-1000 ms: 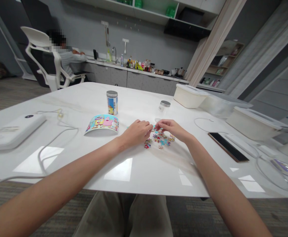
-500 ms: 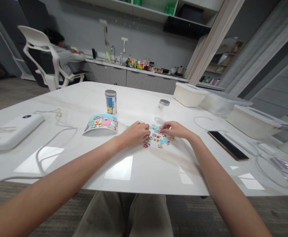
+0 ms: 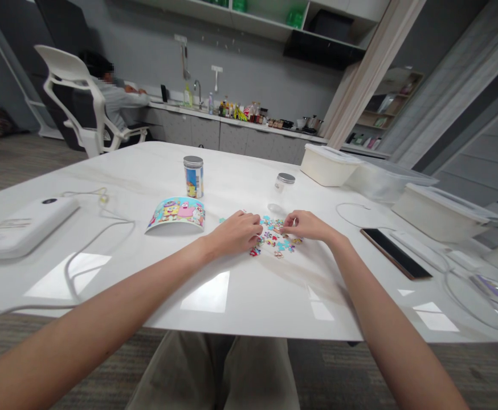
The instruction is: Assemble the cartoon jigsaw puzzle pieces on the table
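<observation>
A loose cluster of small, colourful jigsaw pieces [image 3: 275, 239] lies on the white table [image 3: 215, 267], between my hands. My left hand [image 3: 236, 232] rests curled at the cluster's left edge. My right hand [image 3: 306, 226] reaches in from the right, its fingertips on or just above the pieces. Neither hand shows clearly whether it holds a piece. Left of the cluster stands a curved cartoon picture card [image 3: 175, 214]. Behind it is a cartoon-labelled jar [image 3: 193, 176]. A clear jar with a metal lid [image 3: 284, 183] stands behind the pieces.
White plastic storage boxes [image 3: 328, 165] line the table's right side, near a black phone [image 3: 394, 253] and thin cables. A white box with a cable [image 3: 22, 228] lies at the left. Beyond the table, a seated person [image 3: 112, 99] is at a kitchen counter [image 3: 232, 122].
My right hand has moved rightward, away from my left hand, widening the gap between them and showing more of the pieces. My left hand has barely moved.
</observation>
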`<state>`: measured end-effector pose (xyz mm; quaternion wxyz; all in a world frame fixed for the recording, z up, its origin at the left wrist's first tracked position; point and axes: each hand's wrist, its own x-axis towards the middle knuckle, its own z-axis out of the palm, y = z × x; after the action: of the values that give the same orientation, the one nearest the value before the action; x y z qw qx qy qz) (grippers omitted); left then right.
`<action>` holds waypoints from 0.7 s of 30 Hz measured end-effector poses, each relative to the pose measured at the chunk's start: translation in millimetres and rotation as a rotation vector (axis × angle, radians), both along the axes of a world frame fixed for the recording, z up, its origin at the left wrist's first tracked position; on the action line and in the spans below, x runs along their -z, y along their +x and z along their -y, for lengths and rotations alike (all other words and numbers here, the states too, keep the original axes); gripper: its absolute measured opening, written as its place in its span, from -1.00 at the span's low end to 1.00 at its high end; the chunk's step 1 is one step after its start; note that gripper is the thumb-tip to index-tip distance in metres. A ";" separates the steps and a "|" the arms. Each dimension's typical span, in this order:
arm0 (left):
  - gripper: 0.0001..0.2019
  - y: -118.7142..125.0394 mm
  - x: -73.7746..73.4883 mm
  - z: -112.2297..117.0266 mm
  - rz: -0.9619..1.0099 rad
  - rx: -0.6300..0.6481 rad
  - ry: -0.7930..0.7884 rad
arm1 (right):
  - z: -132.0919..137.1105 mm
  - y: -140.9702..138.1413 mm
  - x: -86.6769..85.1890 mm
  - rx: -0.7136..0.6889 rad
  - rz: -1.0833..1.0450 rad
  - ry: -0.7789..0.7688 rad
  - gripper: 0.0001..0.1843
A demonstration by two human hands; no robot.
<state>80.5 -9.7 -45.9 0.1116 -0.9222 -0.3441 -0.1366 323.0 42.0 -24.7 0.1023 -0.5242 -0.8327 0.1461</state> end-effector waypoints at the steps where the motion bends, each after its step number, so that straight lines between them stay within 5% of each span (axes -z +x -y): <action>1: -0.88 -0.1 0.2 -0.2 0.000 0.001 0.002 | 1.3 -1.6 -0.9 -0.001 0.008 -0.014 -0.72; 11: -0.88 -0.4 0.7 -0.4 0.004 0.006 -0.004 | 2.4 -1.3 -1.5 -0.065 -0.104 -0.251 -0.72; 21: -0.88 -0.3 0.5 -0.2 0.008 0.011 -0.010 | 1.4 -1.5 -2.5 -0.065 -0.211 -0.329 -0.67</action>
<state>80.2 -9.5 -46.4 0.1049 -0.9240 -0.3403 -0.1393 321.5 40.6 -22.2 0.0971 -0.4887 -0.7986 0.3376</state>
